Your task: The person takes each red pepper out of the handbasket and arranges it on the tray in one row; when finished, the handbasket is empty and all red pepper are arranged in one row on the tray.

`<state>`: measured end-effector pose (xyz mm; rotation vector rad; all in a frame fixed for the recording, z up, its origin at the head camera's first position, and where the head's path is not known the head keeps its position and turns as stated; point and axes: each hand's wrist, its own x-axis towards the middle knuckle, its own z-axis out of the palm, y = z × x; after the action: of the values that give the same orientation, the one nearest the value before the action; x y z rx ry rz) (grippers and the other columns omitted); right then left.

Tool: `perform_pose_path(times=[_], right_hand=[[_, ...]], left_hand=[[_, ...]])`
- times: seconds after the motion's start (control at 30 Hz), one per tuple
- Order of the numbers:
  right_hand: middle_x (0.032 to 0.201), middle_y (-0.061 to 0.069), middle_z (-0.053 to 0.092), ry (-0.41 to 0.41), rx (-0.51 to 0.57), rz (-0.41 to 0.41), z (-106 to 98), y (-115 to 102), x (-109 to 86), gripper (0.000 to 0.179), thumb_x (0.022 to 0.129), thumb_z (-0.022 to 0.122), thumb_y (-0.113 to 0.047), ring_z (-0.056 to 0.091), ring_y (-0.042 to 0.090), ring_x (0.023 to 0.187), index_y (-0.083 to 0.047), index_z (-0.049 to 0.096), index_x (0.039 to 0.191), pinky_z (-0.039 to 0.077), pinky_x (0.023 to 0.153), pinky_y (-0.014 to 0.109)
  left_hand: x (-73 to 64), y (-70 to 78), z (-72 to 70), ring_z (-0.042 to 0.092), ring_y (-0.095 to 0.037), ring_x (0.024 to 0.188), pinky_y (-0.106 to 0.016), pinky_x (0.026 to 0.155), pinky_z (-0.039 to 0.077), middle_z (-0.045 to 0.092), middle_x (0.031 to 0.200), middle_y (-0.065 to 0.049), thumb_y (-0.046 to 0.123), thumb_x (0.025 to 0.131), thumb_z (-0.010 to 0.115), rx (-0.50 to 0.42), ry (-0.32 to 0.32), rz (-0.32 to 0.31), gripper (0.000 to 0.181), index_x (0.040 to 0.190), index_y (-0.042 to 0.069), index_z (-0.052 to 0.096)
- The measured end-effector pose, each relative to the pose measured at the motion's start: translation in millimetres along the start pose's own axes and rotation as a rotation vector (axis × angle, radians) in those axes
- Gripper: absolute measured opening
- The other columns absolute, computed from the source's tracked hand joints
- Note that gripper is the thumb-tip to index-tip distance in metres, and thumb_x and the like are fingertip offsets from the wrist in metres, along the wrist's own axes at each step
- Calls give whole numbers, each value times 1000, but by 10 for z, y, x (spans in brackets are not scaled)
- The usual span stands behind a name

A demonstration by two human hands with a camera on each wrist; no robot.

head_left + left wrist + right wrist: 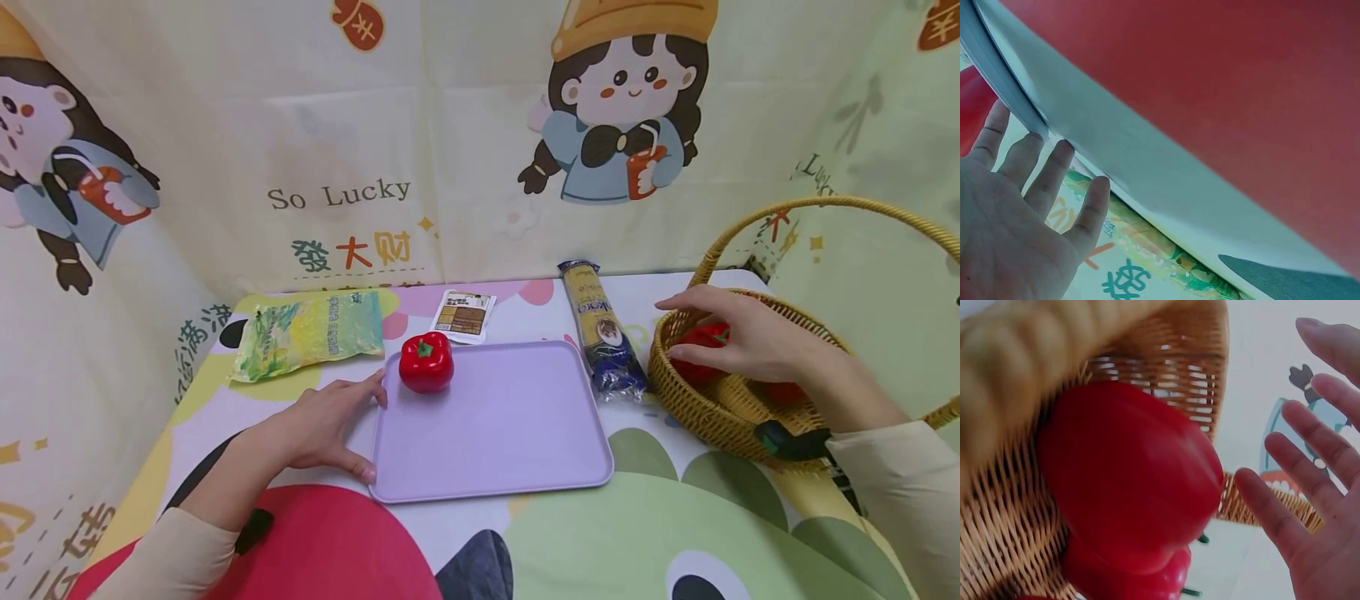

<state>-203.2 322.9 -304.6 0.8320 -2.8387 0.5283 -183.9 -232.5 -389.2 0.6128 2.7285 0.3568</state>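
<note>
Right hand [738,333], nearer: fingers spread, holding nothing; upper red pepper [1132,469] lies below it, apart from the fingertips, inside the wicker basket [686,408]; left hand [322,421], fingers spread, at the tray's [495,433] left edge

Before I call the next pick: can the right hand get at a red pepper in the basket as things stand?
Likely yes: the right hand hovers empty over the basket, fingers apart, and nothing shows between it and the nearest red pepper.
</note>
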Motion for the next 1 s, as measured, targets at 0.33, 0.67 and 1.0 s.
perform_pose_path(times=[0.33,0.67,1.0], right_hand=[[133,1,64,-29,11,68,-79,110,-76,55,86,85,-21,56,16,116,-21,63,136,55,90,41],[132,6,65,-61,17,138,-131,277,-117,61,85,86,-21,54,22,120,-15,61,140,56,90,45],[132,1,61,-50,86,151,-114,411,-169,68,81,90,-19,51,-5,113,-20,59,142,41,90,9]], left_hand=[[-15,8,-14,45,-35,138,-67,102,43,40,162,-9,72,53,89,-7,0,-6,93,129,34,51],[-18,26,-5,44,-36,139,-67,102,42,39,163,-8,73,54,88,-8,-1,1,92,128,35,51],[-19,10,-9,45,-36,139,-66,101,44,40,162,-9,73,54,88,6,5,1,92,129,34,52]])
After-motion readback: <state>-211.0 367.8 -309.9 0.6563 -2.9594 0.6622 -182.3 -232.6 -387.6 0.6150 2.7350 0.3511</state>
